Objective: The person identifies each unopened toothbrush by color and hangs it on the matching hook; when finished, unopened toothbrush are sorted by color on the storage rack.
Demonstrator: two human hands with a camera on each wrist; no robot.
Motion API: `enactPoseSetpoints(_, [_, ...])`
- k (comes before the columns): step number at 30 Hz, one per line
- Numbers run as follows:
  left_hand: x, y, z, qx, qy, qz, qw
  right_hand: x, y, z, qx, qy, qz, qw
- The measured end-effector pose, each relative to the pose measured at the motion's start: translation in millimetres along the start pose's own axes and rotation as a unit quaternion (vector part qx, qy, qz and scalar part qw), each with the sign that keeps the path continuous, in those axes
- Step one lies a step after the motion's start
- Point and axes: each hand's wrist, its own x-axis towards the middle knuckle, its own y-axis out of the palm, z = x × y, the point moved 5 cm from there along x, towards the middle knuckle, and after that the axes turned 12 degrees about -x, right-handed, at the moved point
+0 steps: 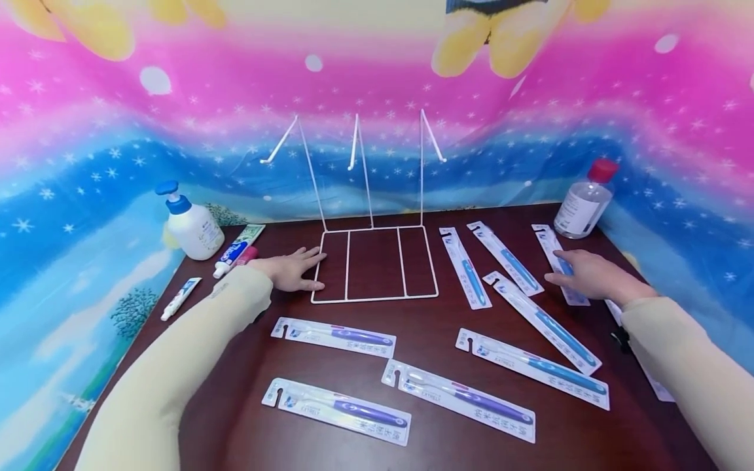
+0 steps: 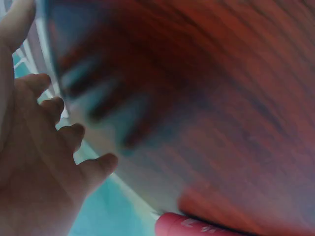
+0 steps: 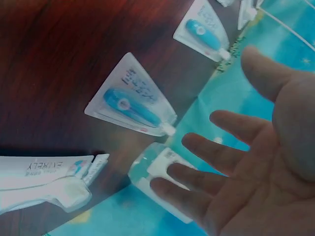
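Note:
My left hand (image 1: 291, 269) lies with spread fingers at the left edge of a white wire rack (image 1: 374, 299), its fingertips at the side wire. The rack's uprights bear three hooks, with nothing hanging on them. Over at the right, my right hand (image 1: 597, 278) is above a packaged blue toothbrush (image 1: 546, 241), fingers extended and partly covering it; whether they touch, I cannot tell. The right wrist view shows that hand (image 3: 246, 167) with straight, parted fingers and nothing held. Several blue toothbrush packs (image 1: 465, 269) lie nearby, and three purple toothbrush packs (image 1: 334, 337) lie toward the front.
A pump bottle (image 1: 194, 229) stands at the back left, beside toothpaste tubes (image 1: 238, 250) and a red-pink cylinder (image 1: 246, 255). A smaller tube (image 1: 180, 298) lies nearer. A clear bottle with a red cap (image 1: 583, 206) stands at the back right. Patterned cloth surrounds the dark table (image 1: 235, 418).

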Motion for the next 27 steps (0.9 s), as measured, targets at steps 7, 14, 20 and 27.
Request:
enactPoseSetpoints(7, [-4.8, 6.6, -2.8, -0.007, 0.017, 0.008, 0.9998, 19.8, 2.4, -16.1, 0.028, 0.062, 0.0, 0.998])
enactPoseSetpoints(14, [2.6, 11.7, -13.2, 0.017, 0.024, 0.013, 0.9995, 33.2, 15.5, -36.0, 0.043, 0.132, -0.017, 0.99])
enactPoseSetpoints(20, [5.7, 14.6, -11.0, 0.024, 0.03, 0.012, 0.9992, 43.8, 20.0, -39.7, 0.046, 0.176, -0.004, 0.983])
enactPoseSetpoints(27, [4.6, 16.8, -2.9, 0.019, 0.025, 0.009, 0.9995, 47.4, 17.7, -38.4, 0.082, 0.175, 0.027, 0.981])
